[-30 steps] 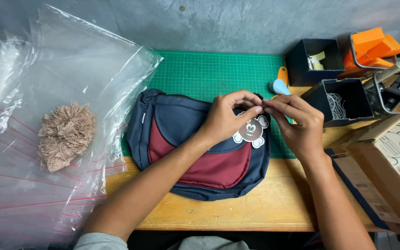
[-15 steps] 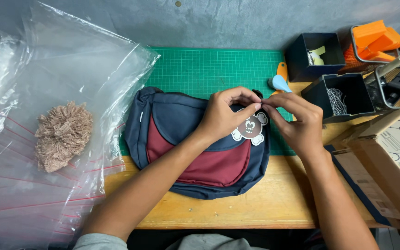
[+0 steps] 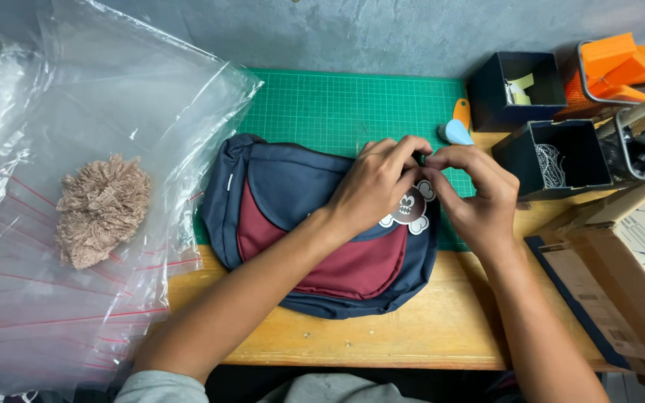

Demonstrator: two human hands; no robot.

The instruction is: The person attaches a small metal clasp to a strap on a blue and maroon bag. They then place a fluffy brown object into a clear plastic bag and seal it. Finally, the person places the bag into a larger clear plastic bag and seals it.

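A navy and maroon backpack [image 3: 300,224] lies flat on the green cutting mat [image 3: 337,104] and the wooden table [image 3: 449,328]. My left hand [image 3: 375,186] and my right hand [image 3: 472,194] meet at the bag's upper right edge, fingertips pinched together on something small there. Just below my fingers hangs a round brown and white cartoon charm [image 3: 410,209]. What the fingertips pinch is hidden; it looks like the charm's attachment at the bag's zipper.
Clear plastic zip bags [image 3: 76,186] pile up on the left, with a tan fluffy pom-pom [image 3: 98,209] on them. Two dark open boxes [image 3: 554,157] stand at right, one holding ball chains. An orange object [image 3: 617,67], a cardboard box [image 3: 636,261] and a light-blue tool [image 3: 457,130] are nearby.
Both hands have stayed at the bag's top right edge; fingers have closed in tighter above the charm. The bag has not moved.
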